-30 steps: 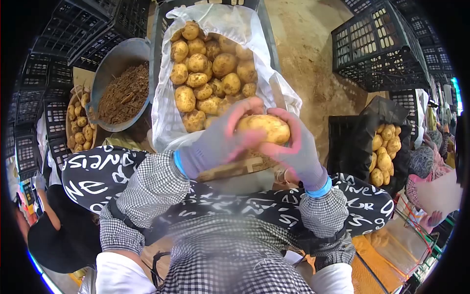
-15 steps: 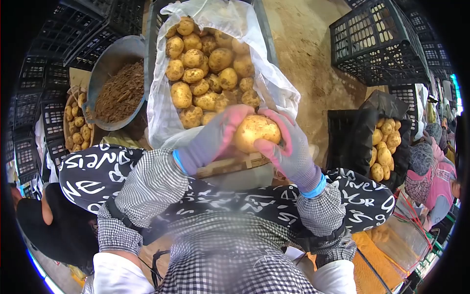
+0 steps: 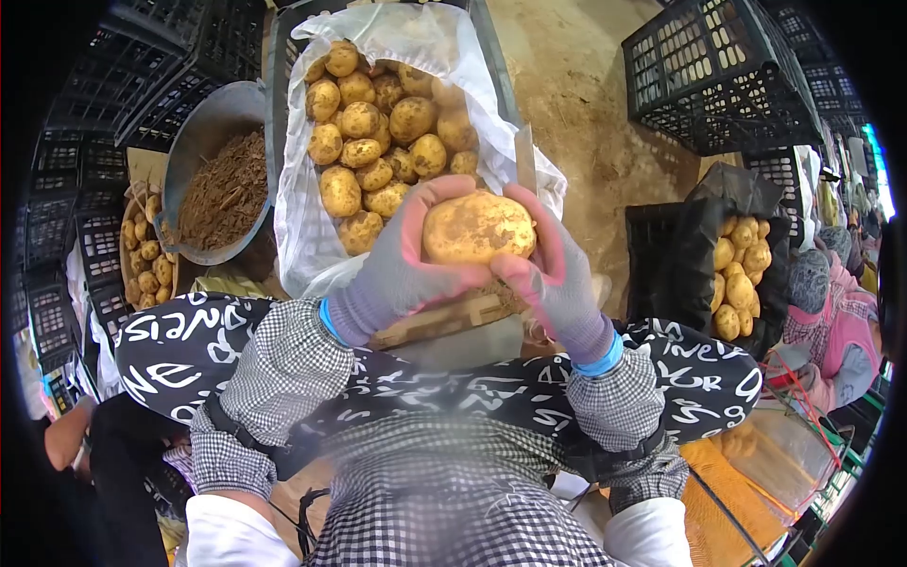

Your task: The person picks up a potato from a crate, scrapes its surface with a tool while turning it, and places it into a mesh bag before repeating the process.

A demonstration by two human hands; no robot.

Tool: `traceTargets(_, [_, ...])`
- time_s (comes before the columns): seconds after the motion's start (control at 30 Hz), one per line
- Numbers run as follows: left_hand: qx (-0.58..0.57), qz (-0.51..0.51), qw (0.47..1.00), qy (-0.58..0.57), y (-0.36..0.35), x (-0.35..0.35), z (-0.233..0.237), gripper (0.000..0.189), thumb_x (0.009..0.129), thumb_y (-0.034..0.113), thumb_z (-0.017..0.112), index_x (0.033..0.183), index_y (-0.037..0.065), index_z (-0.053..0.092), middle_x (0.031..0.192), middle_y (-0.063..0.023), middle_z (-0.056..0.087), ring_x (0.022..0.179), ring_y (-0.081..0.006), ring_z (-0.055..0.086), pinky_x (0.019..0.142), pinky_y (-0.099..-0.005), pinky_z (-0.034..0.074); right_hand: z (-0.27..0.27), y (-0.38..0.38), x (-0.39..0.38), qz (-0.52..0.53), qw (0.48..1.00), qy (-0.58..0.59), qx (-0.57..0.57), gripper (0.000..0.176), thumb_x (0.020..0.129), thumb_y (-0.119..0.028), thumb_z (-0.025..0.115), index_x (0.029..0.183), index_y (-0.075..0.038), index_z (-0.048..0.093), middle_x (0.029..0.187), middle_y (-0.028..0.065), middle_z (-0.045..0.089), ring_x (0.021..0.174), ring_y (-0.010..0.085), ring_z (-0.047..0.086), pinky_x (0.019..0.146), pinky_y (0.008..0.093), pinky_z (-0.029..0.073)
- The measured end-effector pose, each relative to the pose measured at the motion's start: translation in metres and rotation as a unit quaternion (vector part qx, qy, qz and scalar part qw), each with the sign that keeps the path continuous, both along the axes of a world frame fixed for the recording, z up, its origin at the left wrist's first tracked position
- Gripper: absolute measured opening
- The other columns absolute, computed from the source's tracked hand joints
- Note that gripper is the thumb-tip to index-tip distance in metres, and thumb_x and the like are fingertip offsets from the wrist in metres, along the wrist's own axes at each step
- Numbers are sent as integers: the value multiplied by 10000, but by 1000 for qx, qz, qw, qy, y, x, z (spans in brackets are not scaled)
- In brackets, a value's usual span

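Between my two gloved hands is one large potato (image 3: 478,228), pale yellow with brown soil patches on its upper face. My left hand (image 3: 408,248) wraps its left side, fingers over the top edge and thumb below. On the opposite side, my right hand (image 3: 550,265) grips it with the thumb underneath. Both gloves are grey with pink fingers. Just beyond my hands, a crate lined with white plastic sheet (image 3: 307,222) holds many soil-marked potatoes (image 3: 378,123). The hands overlap the crate's near end in this view.
A grey-blue tub (image 3: 177,142) of brown soil stands left of the crate, beside a basket of potatoes (image 3: 144,255). Black crates (image 3: 723,71) stand at the upper right. A black-lined crate of potatoes (image 3: 737,274) is at right. A person in pink (image 3: 836,321) sits at far right.
My left hand has moved from beside the potato to a firm hold around its left side. The potato has shifted slightly left and up and been turned, showing a dirtier face.
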State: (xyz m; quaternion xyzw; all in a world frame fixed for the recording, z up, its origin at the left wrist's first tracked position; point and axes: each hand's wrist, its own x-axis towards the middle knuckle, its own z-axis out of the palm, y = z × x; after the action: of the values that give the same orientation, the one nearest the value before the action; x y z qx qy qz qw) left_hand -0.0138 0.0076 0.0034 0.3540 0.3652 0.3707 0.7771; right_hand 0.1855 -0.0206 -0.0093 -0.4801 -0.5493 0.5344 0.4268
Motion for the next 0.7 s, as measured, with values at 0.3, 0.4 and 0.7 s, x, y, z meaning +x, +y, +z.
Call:
traceTargets(0.3, [192, -33, 953, 231, 1, -2, -1, 985, 611, 115, 903, 1427, 18, 359, 1356, -98, 461, 1261, -201, 467, 1090, -326, 361, 13, 4, 4, 14, 996, 44, -73, 675, 888, -334, 696, 1413, -8, 424, 1350, 155, 504, 1209, 221, 521, 1017, 358, 419])
traceTargets(0.4, [246, -51, 926, 283, 3, -6, 0, 997, 603, 197, 907, 1422, 12, 370, 1358, -107, 458, 1275, -205, 449, 1102, -330, 338, 7, 3, 1, 32, 994, -99, 16, 680, 871, -345, 707, 1403, -18, 438, 1352, 154, 500, 1227, 240, 513, 1021, 368, 418])
traceTargets(0.7, [99, -30, 992, 77, -7, 0, -5, 946, 640, 163, 901, 1408, 1, 372, 1338, -91, 466, 1232, -175, 479, 1058, -325, 402, 0, 9, 15, 14, 988, 17, -154, 700, 907, -378, 682, 1420, 10, 405, 1392, 115, 462, 1229, 178, 488, 1028, 323, 409])
